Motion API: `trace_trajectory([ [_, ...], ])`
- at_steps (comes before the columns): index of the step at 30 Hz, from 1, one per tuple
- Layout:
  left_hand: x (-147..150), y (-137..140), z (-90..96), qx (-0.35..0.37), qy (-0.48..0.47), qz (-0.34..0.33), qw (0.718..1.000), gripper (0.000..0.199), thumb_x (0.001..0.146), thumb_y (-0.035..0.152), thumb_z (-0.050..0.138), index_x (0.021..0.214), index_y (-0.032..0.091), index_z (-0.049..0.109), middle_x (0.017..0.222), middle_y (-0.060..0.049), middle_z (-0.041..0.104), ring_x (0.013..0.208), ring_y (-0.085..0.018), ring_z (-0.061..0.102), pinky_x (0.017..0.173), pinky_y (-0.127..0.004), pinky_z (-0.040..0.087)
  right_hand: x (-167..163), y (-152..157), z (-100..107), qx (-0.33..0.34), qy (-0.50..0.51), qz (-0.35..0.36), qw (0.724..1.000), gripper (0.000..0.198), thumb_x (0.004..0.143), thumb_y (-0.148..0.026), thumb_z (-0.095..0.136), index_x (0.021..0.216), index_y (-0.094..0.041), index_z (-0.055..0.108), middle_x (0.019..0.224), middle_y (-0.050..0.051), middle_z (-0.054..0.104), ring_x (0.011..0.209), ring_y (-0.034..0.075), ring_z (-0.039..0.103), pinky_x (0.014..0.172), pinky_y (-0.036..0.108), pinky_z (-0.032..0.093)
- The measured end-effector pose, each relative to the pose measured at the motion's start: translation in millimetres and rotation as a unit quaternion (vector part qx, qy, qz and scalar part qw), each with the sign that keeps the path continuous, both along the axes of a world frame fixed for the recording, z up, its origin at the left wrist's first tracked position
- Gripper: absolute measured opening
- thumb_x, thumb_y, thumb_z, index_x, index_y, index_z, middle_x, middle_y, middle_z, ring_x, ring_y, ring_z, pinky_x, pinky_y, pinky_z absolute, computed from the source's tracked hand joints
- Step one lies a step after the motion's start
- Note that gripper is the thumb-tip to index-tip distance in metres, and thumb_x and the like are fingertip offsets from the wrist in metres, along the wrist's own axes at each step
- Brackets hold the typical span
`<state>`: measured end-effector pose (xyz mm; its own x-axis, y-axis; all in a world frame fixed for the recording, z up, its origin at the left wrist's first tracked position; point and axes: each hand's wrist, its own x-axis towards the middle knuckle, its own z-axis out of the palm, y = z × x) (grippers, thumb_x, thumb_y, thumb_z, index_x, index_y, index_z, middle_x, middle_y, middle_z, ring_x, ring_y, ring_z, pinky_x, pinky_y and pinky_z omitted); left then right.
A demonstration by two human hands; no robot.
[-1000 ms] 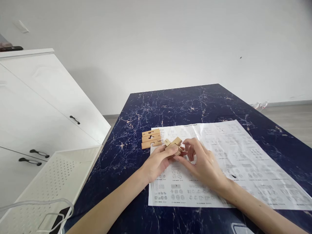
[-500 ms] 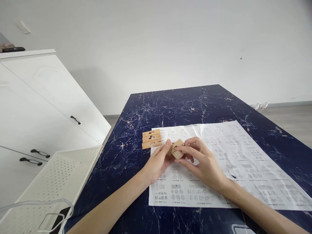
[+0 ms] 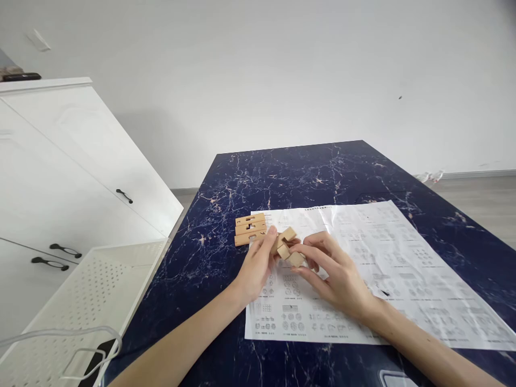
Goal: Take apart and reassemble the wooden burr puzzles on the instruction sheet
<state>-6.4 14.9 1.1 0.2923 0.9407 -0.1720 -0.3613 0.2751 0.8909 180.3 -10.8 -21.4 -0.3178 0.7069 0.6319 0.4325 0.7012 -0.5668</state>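
Observation:
Light wooden puzzle blocks (image 3: 282, 251) are pinched between the thumb and fingers of my left hand (image 3: 255, 271), over the printed sheet. My right hand (image 3: 341, 269) grips a wooden puzzle piece (image 3: 297, 259) at the lower right of those blocks. Whether this piece still touches the others I cannot tell, as fingers cover part of the join. Just left of my left fingertips lie three notched wooden bars (image 3: 250, 220), side by side, with dark handwritten marks on them. They rest partly on the sheet's upper left corner.
A creased paper sheet (image 3: 403, 231) with small printed diagrams covers much of the near right of the dark blue marbled table (image 3: 278, 177). To the left stand a white cabinet (image 3: 80, 161) and a perforated white bin (image 3: 86, 285) with a pale cable (image 3: 60, 334).
The wooden pieces have shifted apart: one upper block now stands out from the group, and the piece in my right hand sits slightly lower. My left hand has moved slightly left.

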Motion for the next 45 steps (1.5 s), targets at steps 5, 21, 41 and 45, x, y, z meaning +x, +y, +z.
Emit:
trace_trajectory([
  [5, -4.5, 6.1, 1.5, -0.020, -0.043, 0.020, 0.999, 0.050, 0.090, 0.063, 0.074, 0.094, 0.013, 0.078, 0.090, -0.008, 0.076, 0.079, -0.019, 0.069, 0.080, -0.031, 0.055, -1.8, -2.0, 6.0, -0.102, 0.042, 0.042, 0.993, 0.015, 0.108, -0.030, 0.057, 0.118, -0.022, 0.065, 0.098, 0.006, 0.061, 0.073, 0.017, 0.058, 0.068, 0.034, 0.054],
  [21, -4.2, -0.5, -1.8, 0.028, 0.040, -0.016, 0.999, 0.040, 0.100, 0.059, 0.058, 0.106, 0.020, 0.057, 0.063, 0.005, 0.057, 0.046, -0.009, 0.042, 0.048, -0.022, 0.037, -11.3, 1.3, 3.9, -0.229, -0.038, -0.023, 0.972, 0.018, 0.101, -0.029, 0.051, 0.088, -0.021, 0.062, 0.064, -0.002, 0.062, 0.053, 0.014, 0.051, 0.054, 0.029, 0.039],
  [41, -3.3, -1.9, -0.9, 0.091, 0.071, -0.072, 0.991, 0.055, 0.095, 0.042, 0.075, 0.140, 0.020, 0.052, 0.095, -0.003, 0.067, 0.066, -0.013, 0.065, 0.056, -0.025, 0.045, -6.2, 7.1, -0.4, -0.186, 0.024, -0.117, 0.975, 0.018, 0.104, -0.035, 0.052, 0.108, -0.021, 0.063, 0.102, 0.009, 0.068, 0.085, 0.023, 0.065, 0.073, 0.037, 0.054],
  [45, -3.9, -3.1, -0.1, 0.094, 0.076, -0.089, 0.989, 0.056, 0.095, 0.044, 0.076, 0.141, 0.021, 0.054, 0.090, -0.002, 0.067, 0.064, -0.014, 0.066, 0.057, -0.025, 0.045, -3.5, 6.5, 7.1, -0.225, 0.081, -0.091, 0.967, 0.029, 0.109, -0.043, 0.044, 0.109, -0.021, 0.062, 0.095, 0.007, 0.072, 0.082, 0.023, 0.065, 0.075, 0.038, 0.053],
])
